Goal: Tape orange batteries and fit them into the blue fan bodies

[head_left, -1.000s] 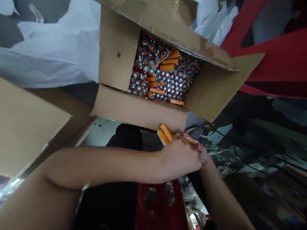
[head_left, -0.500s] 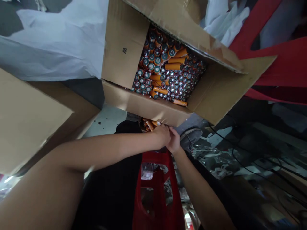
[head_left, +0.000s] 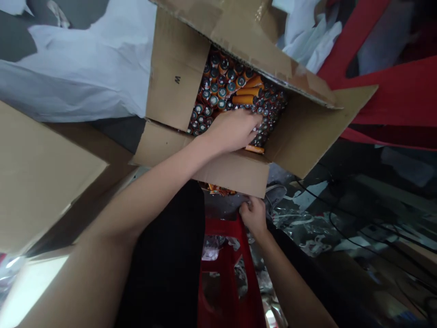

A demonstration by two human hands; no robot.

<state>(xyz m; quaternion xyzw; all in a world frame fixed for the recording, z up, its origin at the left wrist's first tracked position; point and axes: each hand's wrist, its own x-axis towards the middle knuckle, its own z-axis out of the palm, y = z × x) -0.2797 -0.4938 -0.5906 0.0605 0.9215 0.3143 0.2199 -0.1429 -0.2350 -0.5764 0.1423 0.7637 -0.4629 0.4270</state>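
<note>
An open cardboard box (head_left: 170, 86) holds many orange cylindrical battery cells (head_left: 244, 99), most standing on end and several lying flat on top. My left hand (head_left: 235, 130) reaches over the front flap into the box. Its fingers curl down among the cells, and the fingertips are partly hidden. Below the front flap (head_left: 239, 173) is my right hand (head_left: 253, 214), closed, thumb against the fingers; what it holds, if anything, cannot be made out. More orange pieces (head_left: 221, 189) show under the flap, mostly covered by it.
A red plastic stool (head_left: 251, 273) stands between my legs. Another cardboard box (head_left: 44, 177) is at the left, beside white sheeting (head_left: 99, 68). Red plastic furniture (head_left: 392, 91) stands at the upper right. Black cables (head_left: 341, 205) and clear plastic scraps lie on the floor at the right.
My left hand has left my right hand and moved up into the box, onto the cells. My right hand has shifted slightly down and right. The front flap now hangs lower over the orange pieces.
</note>
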